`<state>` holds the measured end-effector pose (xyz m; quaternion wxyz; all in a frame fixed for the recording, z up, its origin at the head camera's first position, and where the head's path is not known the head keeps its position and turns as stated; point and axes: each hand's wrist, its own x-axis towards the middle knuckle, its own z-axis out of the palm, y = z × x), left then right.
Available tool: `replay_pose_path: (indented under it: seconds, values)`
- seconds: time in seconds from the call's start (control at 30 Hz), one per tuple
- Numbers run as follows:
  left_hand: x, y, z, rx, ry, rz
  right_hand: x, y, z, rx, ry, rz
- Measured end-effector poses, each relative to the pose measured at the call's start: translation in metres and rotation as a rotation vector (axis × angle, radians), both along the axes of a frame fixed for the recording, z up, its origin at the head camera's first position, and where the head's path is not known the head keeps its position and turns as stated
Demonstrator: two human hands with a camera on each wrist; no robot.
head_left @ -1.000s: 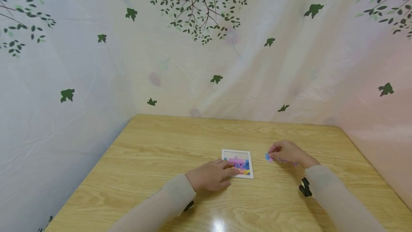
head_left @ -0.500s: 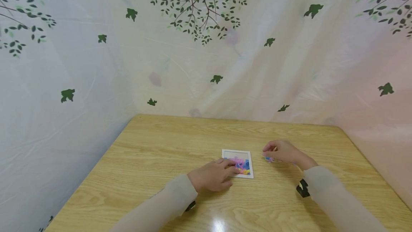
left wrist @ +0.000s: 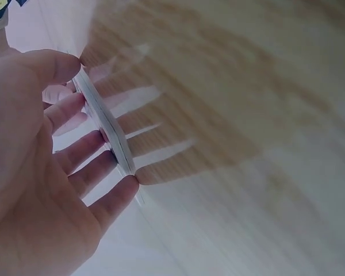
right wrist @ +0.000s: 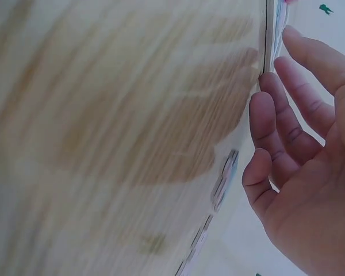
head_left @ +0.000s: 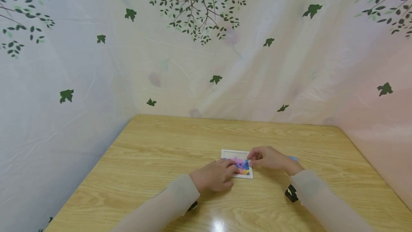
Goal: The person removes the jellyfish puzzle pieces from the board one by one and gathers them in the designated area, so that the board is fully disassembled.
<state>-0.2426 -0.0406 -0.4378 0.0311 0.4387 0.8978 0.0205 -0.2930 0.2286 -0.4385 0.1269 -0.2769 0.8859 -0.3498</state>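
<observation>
A small jigsaw puzzle (head_left: 243,167) in a white frame (head_left: 236,151) lies on the table. Pink, blue and yellow pieces fill its lower part, while its upper strip shows the bare backing. My left hand (head_left: 215,175) rests over the puzzle's left side with fingers spread. In the left wrist view the thumb (left wrist: 60,66) and little fingertip are at the frame's edge (left wrist: 109,123). My right hand (head_left: 268,158) is at the frame's right side, thumb and index finger apart at its edge. The right wrist view shows its fingers (right wrist: 263,112) loosely bent, with no piece visible between them.
Loose blue puzzle pieces (head_left: 293,158) lie on the table beyond my right wrist, partly hidden by it. More loose pieces (right wrist: 224,181) show in the right wrist view. Wood-grain table (head_left: 161,146) surrounds the frame, with a printed curtain (head_left: 180,63) behind.
My right hand has moved left from the loose pieces to the frame's right edge, exposing blue pieces behind its wrist. My left hand has stayed almost still on the puzzle.
</observation>
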Motion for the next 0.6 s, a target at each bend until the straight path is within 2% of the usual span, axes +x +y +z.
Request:
replay_pose_path:
  seconds: [0.2,0.6]
  values:
    - [0.002,-0.001,0.002,-0.011,0.010,-0.018,0.000,-0.007,0.000,-0.019,-0.033,0.014]
    - [0.003,-0.001,0.004,-0.027,-0.010,-0.009,0.004,-0.017,0.000,0.012,-0.055,-0.034]
